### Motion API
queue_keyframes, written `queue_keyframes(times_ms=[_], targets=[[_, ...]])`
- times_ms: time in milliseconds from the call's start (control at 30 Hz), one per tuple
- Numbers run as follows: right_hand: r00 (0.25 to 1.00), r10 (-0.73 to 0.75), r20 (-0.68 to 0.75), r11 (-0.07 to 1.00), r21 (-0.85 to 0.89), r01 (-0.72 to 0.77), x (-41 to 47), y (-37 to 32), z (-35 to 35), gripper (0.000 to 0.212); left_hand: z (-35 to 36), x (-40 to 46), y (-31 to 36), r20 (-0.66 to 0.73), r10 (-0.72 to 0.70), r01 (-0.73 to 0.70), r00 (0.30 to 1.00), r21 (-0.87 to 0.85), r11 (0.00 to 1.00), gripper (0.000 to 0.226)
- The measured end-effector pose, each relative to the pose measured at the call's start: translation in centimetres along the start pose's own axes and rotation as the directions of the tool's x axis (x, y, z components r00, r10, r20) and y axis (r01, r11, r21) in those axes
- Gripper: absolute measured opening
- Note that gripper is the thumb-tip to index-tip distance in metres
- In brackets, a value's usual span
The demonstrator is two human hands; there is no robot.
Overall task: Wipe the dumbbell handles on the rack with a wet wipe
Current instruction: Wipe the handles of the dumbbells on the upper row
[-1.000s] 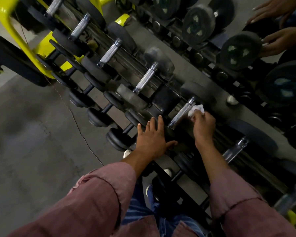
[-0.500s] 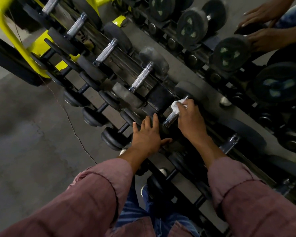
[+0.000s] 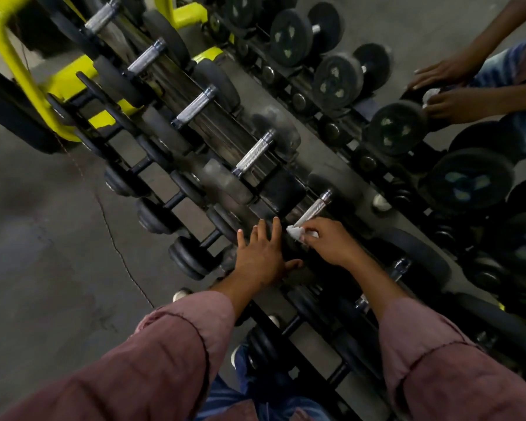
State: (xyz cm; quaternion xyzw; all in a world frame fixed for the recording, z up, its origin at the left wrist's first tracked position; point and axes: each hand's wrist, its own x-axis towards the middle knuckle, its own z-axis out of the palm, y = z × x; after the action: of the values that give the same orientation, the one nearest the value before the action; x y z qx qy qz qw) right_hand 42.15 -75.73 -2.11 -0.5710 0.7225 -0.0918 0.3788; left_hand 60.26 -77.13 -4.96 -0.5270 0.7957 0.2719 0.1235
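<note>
White wipe (image 3: 296,231) pinched, right hand (image 3: 331,243), handle (image 3: 312,209).

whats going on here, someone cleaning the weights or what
Yes. A person leans over a dumbbell rack. Their right hand pinches a white wet wipe against the near end of a knurled metal dumbbell handle. Their left hand lies flat with fingers spread on the dark weight beside it. More handles run up the row. At top right, a second person's hands hold something white at another dumbbell.
</note>
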Motion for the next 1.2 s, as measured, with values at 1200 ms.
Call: queue_keyframes(times_ms=[1200], targets=[[0.879, 0.346, -0.329, 0.904, 0.367, -0.218, 11.0, -16.7, 2.7, 0.013, -14.1, 12.1, -13.9, 0.200, -0.056, 0.068, 0.978, -0.055, 0.996, 0.137]])
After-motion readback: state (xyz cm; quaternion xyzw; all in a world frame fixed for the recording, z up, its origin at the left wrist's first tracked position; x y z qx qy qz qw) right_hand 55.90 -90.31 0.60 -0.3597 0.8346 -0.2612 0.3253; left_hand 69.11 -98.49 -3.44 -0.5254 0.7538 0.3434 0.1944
